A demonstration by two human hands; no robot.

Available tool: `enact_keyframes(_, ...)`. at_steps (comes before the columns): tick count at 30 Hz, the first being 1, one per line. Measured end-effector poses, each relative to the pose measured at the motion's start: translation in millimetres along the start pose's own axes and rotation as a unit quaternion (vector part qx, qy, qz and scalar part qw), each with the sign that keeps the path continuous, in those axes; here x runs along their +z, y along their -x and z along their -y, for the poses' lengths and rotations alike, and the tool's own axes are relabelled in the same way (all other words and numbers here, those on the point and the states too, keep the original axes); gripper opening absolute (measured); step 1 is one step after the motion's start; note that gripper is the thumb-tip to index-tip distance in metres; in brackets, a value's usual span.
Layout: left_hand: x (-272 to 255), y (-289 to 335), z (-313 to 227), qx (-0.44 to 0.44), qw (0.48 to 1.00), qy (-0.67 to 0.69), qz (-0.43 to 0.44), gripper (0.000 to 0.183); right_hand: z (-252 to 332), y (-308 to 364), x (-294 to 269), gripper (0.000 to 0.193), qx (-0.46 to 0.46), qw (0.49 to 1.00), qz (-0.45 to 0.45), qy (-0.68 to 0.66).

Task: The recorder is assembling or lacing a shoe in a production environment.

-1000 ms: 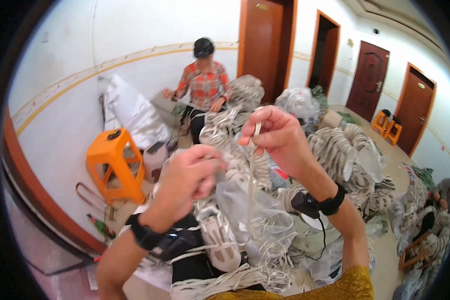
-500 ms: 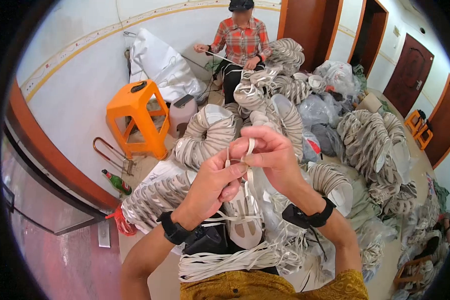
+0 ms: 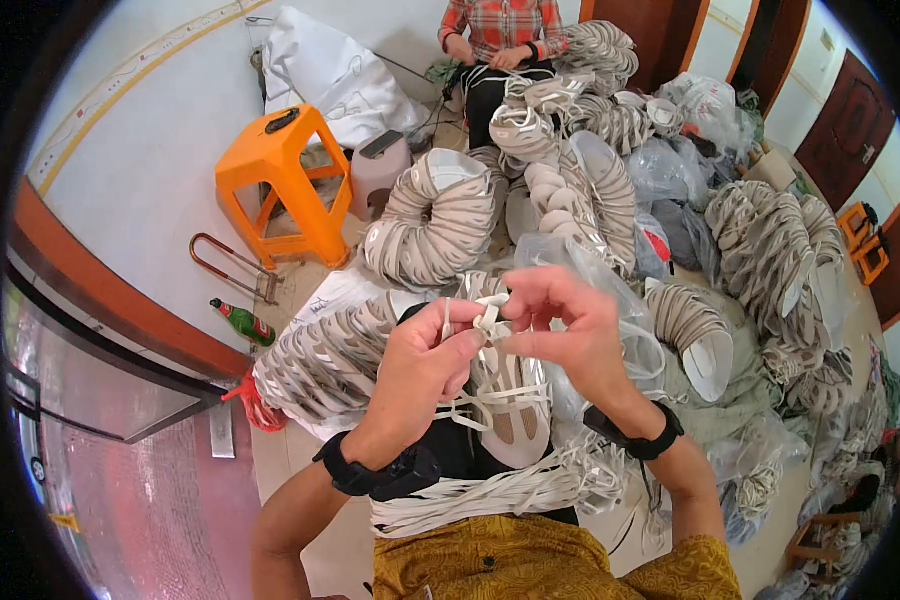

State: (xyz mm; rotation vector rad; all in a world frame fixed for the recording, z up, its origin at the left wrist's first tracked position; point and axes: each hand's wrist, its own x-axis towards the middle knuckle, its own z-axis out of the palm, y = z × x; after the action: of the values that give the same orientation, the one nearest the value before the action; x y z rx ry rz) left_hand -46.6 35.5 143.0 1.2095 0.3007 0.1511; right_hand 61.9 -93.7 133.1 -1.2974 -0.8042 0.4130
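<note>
Over my lap, my left hand (image 3: 425,355) pinches a flat off-white shoelace (image 3: 487,318) between thumb and bent fingers. My right hand (image 3: 570,325) is curled close beside it, somewhat blurred, its fingertips at the looped part of the same lace. Just below both hands rests a beige and white shoe upper (image 3: 515,405), toe toward me, with loose lace strands lying across it. A thick bundle of off-white laces (image 3: 475,492) lies across my waist.
Curved stacks of shoe uppers (image 3: 435,220) surround me. An orange stool (image 3: 285,185), a green bottle (image 3: 242,322) and a glass door (image 3: 100,380) are on the left. Ahead sits a co-worker (image 3: 505,45) in a plaid shirt. Plastic bags (image 3: 665,170) lie at the right.
The view has tilted down, so surroundings sit higher. A bulkier lace loop now shows between my hands, and my right fingers have spread slightly. The co-worker's raised hand has come down to the lap.
</note>
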Motion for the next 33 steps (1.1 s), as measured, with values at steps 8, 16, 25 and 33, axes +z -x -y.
enact_keyframes(8,-4.9,4.0,11.1,0.003,0.992,-0.12,-0.03,0.01,-15.2,1.1,8.1,0.018,0.018,0.999,0.043,0.01)
enact_keyframes(16,-15.0,-0.9,22.3,-0.076,0.997,-0.012,0.01,0.014,-37.0,4.2,7.4,0.007,-0.19,0.954,0.012,0.232)
enact_keyframes(25,-13.6,-5.6,34.9,0.131,0.936,-0.323,-0.037,0.016,-48.6,6.9,-8.3,0.006,0.142,0.986,0.074,-0.033)
enact_keyframes(33,-4.6,-7.4,42.2,0.155,0.92,-0.355,-0.056,0.017,-60.3,12.4,5.1,0.007,-0.074,0.991,-0.033,0.103)
